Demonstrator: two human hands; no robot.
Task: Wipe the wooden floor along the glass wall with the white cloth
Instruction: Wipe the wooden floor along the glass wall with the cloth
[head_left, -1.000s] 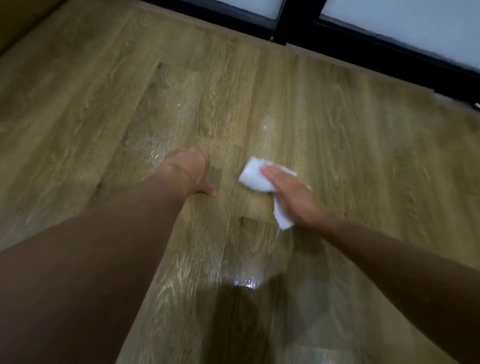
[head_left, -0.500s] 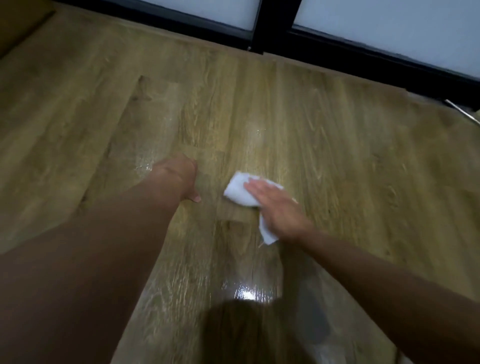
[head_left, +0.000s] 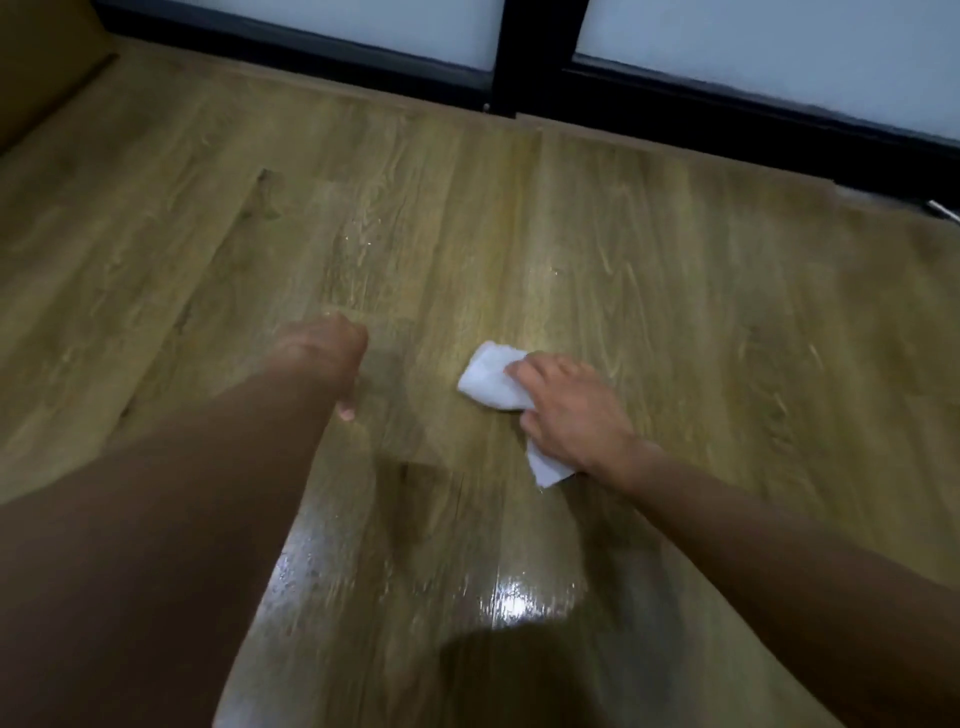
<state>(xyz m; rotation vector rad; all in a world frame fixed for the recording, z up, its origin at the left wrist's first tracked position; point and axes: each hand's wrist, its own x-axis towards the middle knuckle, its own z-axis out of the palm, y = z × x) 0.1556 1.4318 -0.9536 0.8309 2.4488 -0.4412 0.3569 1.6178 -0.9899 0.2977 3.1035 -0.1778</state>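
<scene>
— What's moved?
— The right hand (head_left: 571, 415) has pushed the white cloth (head_left: 491, 382) slightly farther out toward the glass wall (head_left: 779, 47). The left hand (head_left: 324, 353) stays planted.
— The grip?
— Right fingers curl over the cloth, pressing it onto the wooden floor (head_left: 675, 291). Left fingers are hidden, so I cannot tell.
— The cloth?
— Folded and rumpled, with a corner poking out beneath the wrist.

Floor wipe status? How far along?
Done, apparently: wet sheen on the wooden floor nearest the camera, plus streaks ahead of the left hand. In hand: right hand grips the white cloth, pressing it to the planks mid-floor. Remaining: the strip along the glass wall shows no sheen, so it looks unwiped.
</scene>
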